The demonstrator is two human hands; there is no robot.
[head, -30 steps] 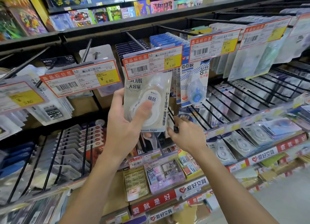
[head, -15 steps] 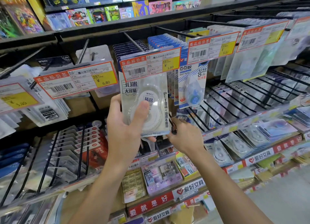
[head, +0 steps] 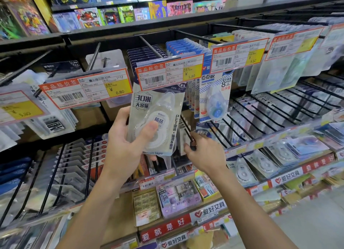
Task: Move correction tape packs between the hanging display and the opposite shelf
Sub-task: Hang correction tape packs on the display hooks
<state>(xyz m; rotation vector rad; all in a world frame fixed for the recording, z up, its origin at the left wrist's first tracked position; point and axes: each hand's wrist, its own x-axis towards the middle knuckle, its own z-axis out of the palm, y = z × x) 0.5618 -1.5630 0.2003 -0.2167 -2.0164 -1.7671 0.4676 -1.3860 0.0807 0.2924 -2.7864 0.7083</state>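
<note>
Left hand [head: 122,146] gripping pack [head: 156,122], maybe unhooked

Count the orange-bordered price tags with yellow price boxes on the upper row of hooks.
5: far left, left of the held pack, above the pack, right of centre, far right. More may lie beyond the right edge.

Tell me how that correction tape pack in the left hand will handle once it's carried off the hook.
The correction tape pack looks flat and card-backed, so probably stiff and light. Its clear blister may be slick under the left hand thumb. The bulge sits low, so it could swing if held by the top.
</note>
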